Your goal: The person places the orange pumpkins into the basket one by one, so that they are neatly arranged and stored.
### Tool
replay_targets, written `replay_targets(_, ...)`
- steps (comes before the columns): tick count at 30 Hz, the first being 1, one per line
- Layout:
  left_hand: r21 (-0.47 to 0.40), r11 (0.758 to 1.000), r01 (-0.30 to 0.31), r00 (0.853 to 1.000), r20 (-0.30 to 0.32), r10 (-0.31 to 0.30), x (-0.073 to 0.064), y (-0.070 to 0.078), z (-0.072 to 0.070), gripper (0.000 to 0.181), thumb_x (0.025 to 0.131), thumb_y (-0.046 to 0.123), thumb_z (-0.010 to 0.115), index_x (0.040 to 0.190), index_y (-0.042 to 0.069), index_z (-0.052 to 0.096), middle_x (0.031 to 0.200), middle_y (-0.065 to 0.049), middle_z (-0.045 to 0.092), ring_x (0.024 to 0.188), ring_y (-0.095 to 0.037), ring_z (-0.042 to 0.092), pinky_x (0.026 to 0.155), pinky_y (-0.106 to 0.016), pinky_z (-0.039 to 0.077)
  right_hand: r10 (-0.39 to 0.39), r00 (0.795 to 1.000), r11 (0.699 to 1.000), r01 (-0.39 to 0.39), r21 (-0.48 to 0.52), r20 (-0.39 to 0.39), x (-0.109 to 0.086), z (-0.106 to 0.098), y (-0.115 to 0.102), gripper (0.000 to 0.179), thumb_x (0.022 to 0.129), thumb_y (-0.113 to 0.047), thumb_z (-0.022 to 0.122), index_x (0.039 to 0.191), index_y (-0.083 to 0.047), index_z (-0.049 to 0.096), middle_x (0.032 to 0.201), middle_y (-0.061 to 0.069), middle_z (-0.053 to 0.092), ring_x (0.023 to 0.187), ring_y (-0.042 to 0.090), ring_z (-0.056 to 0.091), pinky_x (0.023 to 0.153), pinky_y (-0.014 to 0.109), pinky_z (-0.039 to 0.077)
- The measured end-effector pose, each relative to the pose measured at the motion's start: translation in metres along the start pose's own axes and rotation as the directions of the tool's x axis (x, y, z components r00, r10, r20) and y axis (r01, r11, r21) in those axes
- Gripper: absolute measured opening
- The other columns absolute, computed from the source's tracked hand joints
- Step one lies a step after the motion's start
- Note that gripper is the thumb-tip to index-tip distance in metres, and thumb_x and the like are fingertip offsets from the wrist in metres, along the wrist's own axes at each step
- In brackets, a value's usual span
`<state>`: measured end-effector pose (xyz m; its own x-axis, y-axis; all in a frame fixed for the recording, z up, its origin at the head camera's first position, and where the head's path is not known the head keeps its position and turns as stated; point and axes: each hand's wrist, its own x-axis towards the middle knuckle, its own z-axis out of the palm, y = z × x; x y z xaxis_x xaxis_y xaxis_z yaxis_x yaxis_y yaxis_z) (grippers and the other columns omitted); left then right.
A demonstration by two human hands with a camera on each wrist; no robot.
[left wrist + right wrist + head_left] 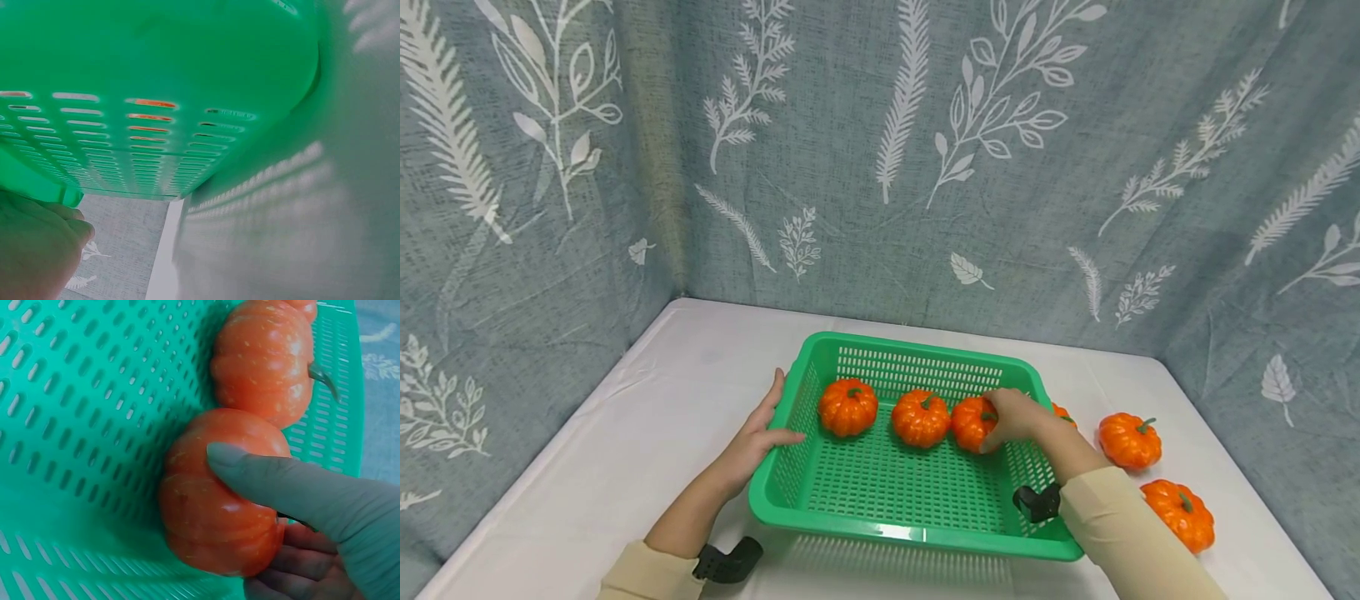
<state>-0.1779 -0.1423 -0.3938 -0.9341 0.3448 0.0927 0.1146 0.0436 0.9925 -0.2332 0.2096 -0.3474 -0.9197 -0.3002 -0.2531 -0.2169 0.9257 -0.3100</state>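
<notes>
A green plastic basket [917, 537] with slotted walls stands on the white table. Inside it, a row of small orange pumpkins runs along the back: one at the left [847, 407], one in the middle [921, 418] and one at the right [972, 423]. My right hand [1018, 417] reaches over the basket's right side and grips the right pumpkin, thumb across its ribbed skin in the right wrist view. With its thumb over the left rim and its fingers along the outside, my left hand [748, 450] holds the basket.
Right of the basket lie two orange pumpkins, one farther back [1130, 441] and one nearer [1177, 515]. Another pumpkin [1064, 414] shows partly behind the right forearm. Grey-blue curtains [850, 250] with white leaf prints enclose the white table [700, 358].
</notes>
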Motion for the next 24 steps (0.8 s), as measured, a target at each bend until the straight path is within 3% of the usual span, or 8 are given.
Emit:
replay_targets(7,-0.004,1.000,-0.011,1.000,-0.010,0.011,0.000,-0.001,0.001,0.093,0.082,0.001,0.050,0.144,0.011,-0.019,0.151,-0.006,-0.022,0.137,-0.028,-0.020,0.108,-0.054,-0.005,-0.039,0.999,0.999,0.040,0.034,-0.034,-0.007,-0.006,0.001,0.079,0.064,-0.016,0.080,0.126,0.016,0.043,0.127,0.031,0.048,0.119,0.044,0.044,0.097,0.049,0.039)
replay_targets(18,-0.012,1.000,-0.017,1.000,-0.003,0.017,0.000,-0.002,0.001,0.093,0.082,0.000,0.050,0.144,0.011,-0.020,0.151,-0.006,-0.022,0.137,-0.027,-0.020,0.108,-0.054,-0.005,-0.040,0.996,0.994,0.048,0.096,-0.082,-0.022,-0.031,-0.001,0.084,0.073,-0.022,0.076,0.136,0.012,0.033,0.136,0.031,0.037,0.124,0.046,0.037,0.097,0.053,0.038)
replay_targets(24,0.001,1.000,-0.010,1.000,0.002,0.010,0.000,-0.001,0.000,0.094,0.083,0.002,0.051,0.143,0.012,-0.020,0.151,-0.005,-0.022,0.138,-0.028,-0.016,0.108,-0.049,0.004,-0.028,0.988,0.992,0.046,0.116,-0.152,-0.035,-0.052,0.009,0.087,0.076,-0.030,0.073,0.138,0.011,0.027,0.139,0.032,0.032,0.123,0.048,0.037,0.094,0.054,0.040)
